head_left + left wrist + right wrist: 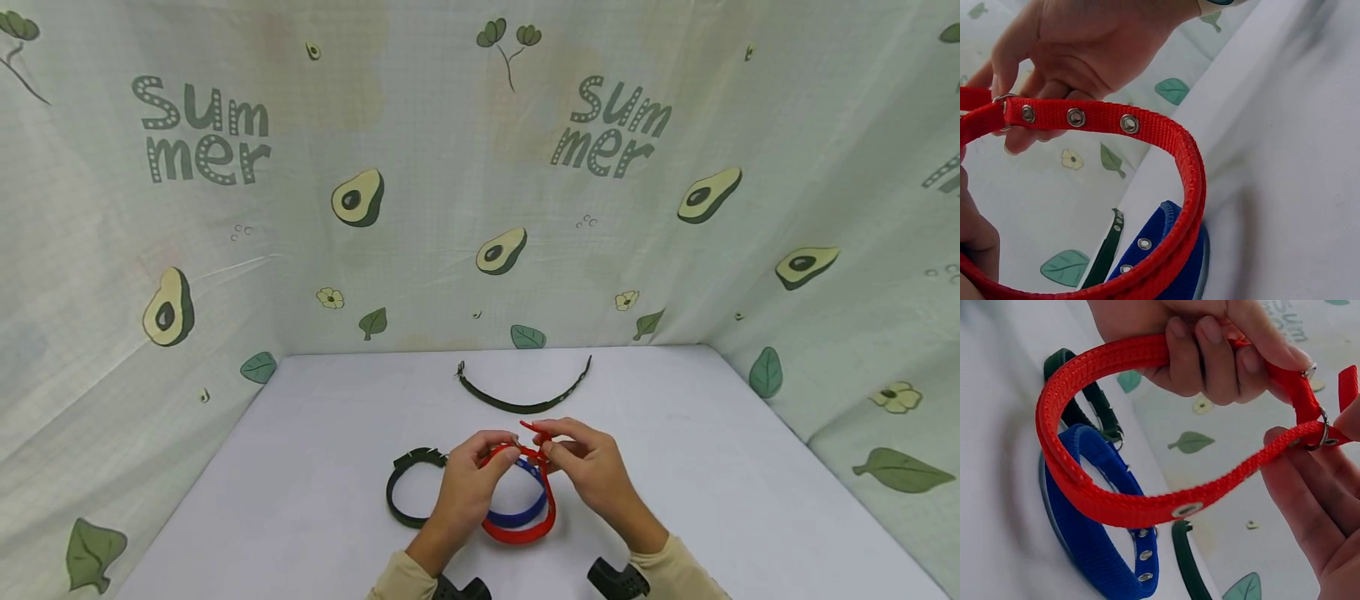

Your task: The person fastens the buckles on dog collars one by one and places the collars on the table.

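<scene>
Fingers of both hands pinch red collar at buckle, above blue collar.

Beige sleeves reach to both wrists, each wrist carrying a black camera mount; the hands are bare.

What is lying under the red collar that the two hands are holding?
Under the red collar lies a blue collar on the white table. The left hand and right hand cover the collars' far parts, so how the blue one closes is hidden.
</scene>
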The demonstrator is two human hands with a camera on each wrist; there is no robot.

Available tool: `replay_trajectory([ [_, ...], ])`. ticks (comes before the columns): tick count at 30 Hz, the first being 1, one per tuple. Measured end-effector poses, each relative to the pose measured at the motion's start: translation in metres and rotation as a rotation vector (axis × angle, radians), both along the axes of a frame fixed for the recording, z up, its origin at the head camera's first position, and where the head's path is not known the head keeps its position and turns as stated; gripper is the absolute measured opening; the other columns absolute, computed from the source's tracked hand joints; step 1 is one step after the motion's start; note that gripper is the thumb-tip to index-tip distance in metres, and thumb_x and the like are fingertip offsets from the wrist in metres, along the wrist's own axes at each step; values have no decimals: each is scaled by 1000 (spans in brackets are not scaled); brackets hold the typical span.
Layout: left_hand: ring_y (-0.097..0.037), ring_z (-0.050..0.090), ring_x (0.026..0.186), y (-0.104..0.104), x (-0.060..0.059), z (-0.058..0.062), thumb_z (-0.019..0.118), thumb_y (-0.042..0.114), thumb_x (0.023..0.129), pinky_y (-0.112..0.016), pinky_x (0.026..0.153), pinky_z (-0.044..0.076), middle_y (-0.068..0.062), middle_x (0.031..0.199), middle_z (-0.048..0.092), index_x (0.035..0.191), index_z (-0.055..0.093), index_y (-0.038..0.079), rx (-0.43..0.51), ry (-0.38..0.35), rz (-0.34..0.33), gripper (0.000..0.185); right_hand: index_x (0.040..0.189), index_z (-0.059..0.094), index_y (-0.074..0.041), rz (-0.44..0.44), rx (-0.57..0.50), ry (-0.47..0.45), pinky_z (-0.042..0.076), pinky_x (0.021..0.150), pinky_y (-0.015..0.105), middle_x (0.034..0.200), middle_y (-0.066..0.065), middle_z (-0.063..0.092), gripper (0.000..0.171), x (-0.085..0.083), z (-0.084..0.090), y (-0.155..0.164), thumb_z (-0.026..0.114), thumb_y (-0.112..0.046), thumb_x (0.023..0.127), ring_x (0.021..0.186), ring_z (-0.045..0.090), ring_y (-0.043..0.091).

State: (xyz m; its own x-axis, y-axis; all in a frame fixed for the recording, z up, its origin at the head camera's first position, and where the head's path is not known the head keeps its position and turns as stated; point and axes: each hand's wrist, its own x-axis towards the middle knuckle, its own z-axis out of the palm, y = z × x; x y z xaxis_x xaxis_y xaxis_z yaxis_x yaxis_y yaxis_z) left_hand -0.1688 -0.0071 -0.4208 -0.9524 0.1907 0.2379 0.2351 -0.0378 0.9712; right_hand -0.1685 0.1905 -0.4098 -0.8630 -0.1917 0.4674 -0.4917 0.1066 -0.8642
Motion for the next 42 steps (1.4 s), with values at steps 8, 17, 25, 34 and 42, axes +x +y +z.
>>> replay_trajectory([
  [8,-21,65,101,-3,1,4,69,18,96,-25,90,53,-8,108,70,117,68,-1,31,-27,-23,28,108,69,4,41,-67,-21,60,63,44,104,21,66,18,1,0,0,60,9,94,73,73,28],
  [17,-15,55,84,-6,1,3,68,16,97,-22,70,48,-9,108,68,117,69,2,44,-33,-6,24,111,70,2,92,-72,14,57,52,41,102,24,67,21,1,-3,-6,60,9,94,67,66,28],
  [25,-18,51,76,-7,-1,7,67,19,98,-19,60,44,-8,107,68,119,68,5,41,-80,9,26,129,64,1,44,-43,-7,59,56,42,102,21,64,32,-1,-3,-4,61,3,97,66,67,30],
  [34,-21,62,100,-3,-2,8,65,19,99,-23,87,53,-7,113,68,119,68,4,31,-58,-11,25,122,69,2,23,-20,104,58,56,37,98,17,61,29,-1,-6,-4,56,8,97,62,63,26],
  [42,-17,52,76,-2,-2,4,67,24,98,-21,64,47,-6,98,66,116,70,7,-5,-70,15,24,110,74,2,-32,78,167,56,51,36,96,18,61,29,-4,-12,-7,54,16,93,58,59,27],
])
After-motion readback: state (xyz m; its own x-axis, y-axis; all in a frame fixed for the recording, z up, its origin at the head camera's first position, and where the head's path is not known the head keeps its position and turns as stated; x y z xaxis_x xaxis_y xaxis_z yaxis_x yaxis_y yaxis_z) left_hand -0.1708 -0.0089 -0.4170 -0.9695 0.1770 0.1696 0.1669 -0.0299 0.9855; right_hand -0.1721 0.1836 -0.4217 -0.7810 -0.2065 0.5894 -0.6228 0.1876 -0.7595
